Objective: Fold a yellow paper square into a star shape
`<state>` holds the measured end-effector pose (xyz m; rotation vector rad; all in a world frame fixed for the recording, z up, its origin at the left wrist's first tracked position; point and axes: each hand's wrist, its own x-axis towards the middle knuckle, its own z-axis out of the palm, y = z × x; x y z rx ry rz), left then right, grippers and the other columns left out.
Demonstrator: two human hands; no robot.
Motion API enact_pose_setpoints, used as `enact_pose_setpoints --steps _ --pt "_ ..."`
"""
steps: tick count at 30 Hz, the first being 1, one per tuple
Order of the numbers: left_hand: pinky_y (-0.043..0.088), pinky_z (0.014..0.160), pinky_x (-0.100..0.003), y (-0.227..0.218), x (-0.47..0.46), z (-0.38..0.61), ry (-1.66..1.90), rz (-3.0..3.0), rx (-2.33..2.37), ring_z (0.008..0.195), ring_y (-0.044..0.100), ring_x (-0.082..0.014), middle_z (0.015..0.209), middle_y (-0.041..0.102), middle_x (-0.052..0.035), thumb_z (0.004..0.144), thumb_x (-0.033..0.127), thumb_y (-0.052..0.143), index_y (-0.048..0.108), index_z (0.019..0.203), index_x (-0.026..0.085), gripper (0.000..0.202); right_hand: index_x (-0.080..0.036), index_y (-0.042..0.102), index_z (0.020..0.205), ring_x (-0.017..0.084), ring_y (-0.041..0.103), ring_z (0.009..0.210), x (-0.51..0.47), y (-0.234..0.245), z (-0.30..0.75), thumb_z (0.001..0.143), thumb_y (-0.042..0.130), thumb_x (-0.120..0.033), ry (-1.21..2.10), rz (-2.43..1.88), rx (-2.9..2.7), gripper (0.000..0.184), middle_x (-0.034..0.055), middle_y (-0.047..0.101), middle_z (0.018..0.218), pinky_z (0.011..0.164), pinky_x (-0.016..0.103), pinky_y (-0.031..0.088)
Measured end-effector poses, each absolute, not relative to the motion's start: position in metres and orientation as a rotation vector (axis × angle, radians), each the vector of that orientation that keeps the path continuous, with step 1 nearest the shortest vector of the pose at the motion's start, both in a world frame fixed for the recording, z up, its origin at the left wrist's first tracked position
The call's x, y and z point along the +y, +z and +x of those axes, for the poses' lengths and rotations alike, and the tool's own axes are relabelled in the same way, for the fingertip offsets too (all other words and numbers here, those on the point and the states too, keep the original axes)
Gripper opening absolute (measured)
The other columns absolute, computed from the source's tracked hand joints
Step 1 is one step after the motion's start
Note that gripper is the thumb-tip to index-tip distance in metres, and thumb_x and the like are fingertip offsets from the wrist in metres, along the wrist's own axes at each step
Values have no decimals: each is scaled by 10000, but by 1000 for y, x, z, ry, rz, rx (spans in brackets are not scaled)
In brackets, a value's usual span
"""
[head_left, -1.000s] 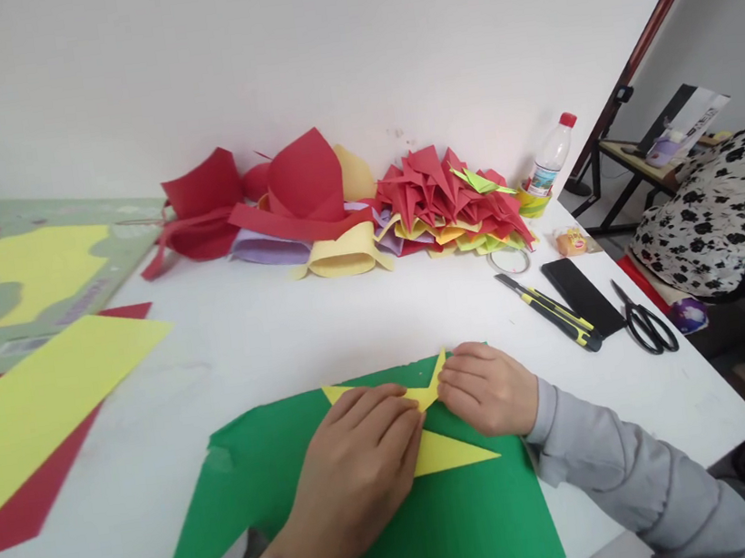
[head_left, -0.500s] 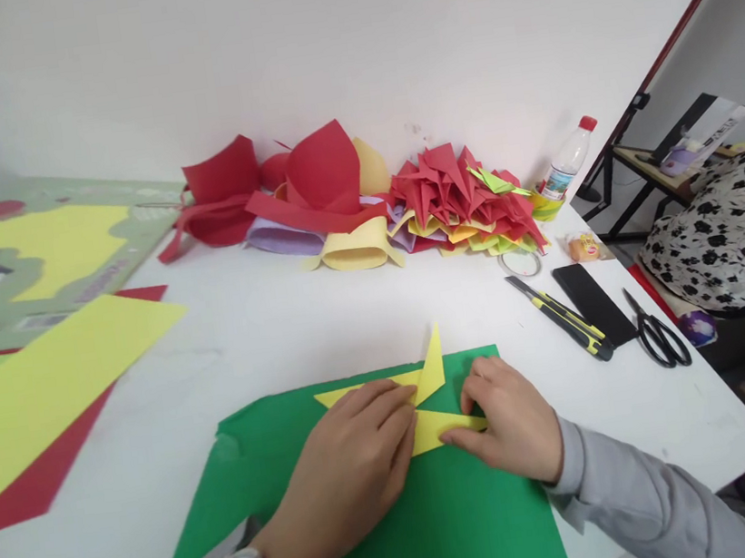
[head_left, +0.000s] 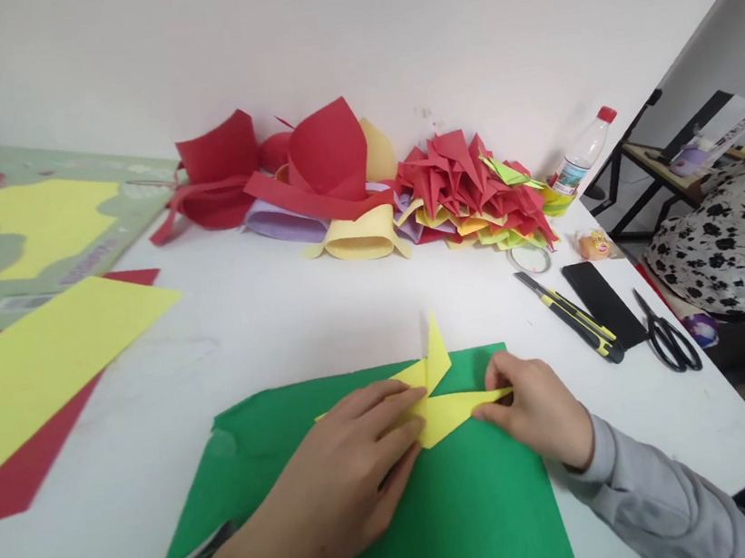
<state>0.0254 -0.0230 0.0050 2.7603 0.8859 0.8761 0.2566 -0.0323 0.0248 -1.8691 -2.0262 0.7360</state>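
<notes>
A folded piece of yellow paper [head_left: 450,411] with several pointed flaps lies over a green sheet [head_left: 471,504]. One narrow flap stands up at its back. My left hand [head_left: 362,463] is closed over the left part of the paper, holding it against the green sheet and covering much of it. At the other side, my right hand [head_left: 540,408] pinches the tip of the right-hand flap between thumb and fingers.
Behind stand red paper shapes [head_left: 329,157] and a pile of folded red paper pieces [head_left: 459,181]. To the right lie a utility knife [head_left: 574,318], a black flat object [head_left: 604,303], scissors [head_left: 670,340], a tape roll [head_left: 529,259] and a bottle [head_left: 582,155]. Yellow sheets [head_left: 68,365] lie left.
My right hand has slid right toward the flap's tip, drawing the flap out. More of the paper's middle shows, and the upright flap has swung slightly. The view has shifted a little.
</notes>
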Motion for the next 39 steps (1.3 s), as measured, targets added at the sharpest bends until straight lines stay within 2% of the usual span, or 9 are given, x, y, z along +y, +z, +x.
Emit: enact_pose_setpoints --steps 5,10,15,21,25,29,34,39 --pt "531 869 -397 -2 -25 29 846 2871 909 1046 616 -245 1084 719 -90 976 165 403 711 941 161 310 -209 546 762 125 556 535 -23 17 264 668 767 -255 1013 -1774 -1579 245 -65 572 607 504 227 414" --pt "503 833 -386 -6 -28 33 777 2951 884 989 592 -244 1055 700 -85 966 119 402 699 933 149 300 -198 582 898 135 612 571 -22 14 261 621 782 -318 1025 -1609 -1347 363 -12 662 749 537 250 507" --pt "469 855 -391 -10 -31 33 819 2964 910 989 572 -262 1063 705 -74 932 91 441 705 953 130 268 -205 595 958 127 639 579 -31 10 250 746 692 -232 705 -1450 -1543 235 -5 686 756 559 240 553" --pt "459 890 -365 -10 -32 33 796 2973 912 989 587 -239 1069 707 -68 912 101 467 698 1012 148 257 -190 630 935 168 709 779 -40 3 244 871 619 -191 383 -1185 -1962 64 59 736 866 703 270 595" --pt "446 941 -373 -17 -35 32 815 2953 938 1053 588 -247 1108 704 -89 894 102 483 692 1049 133 262 -145 635 886 185 712 853 -38 5 246 935 476 -89 110 -850 -2267 175 106 749 916 733 298 599" --pt "449 958 -373 -21 -37 31 801 2965 969 1081 596 -247 1126 712 -92 872 90 487 689 1080 126 293 -88 666 790 226 707 890 -36 10 246 910 515 -36 -198 -624 -2432 200 138 757 934 744 332 603" --pt "470 941 -366 -16 -37 32 785 2975 980 1045 619 -236 1109 722 -95 854 55 456 697 1067 114 327 -71 687 713 275 713 889 -37 15 244 888 479 -37 -332 -512 -2536 273 181 754 937 783 386 603" --pt "478 940 -358 -11 -34 32 794 2976 977 1036 621 -225 1079 729 -92 865 57 432 699 1073 126 345 -81 695 708 274 703 943 -39 18 244 895 448 -39 -328 -509 -2604 313 169 755 957 826 396 595"
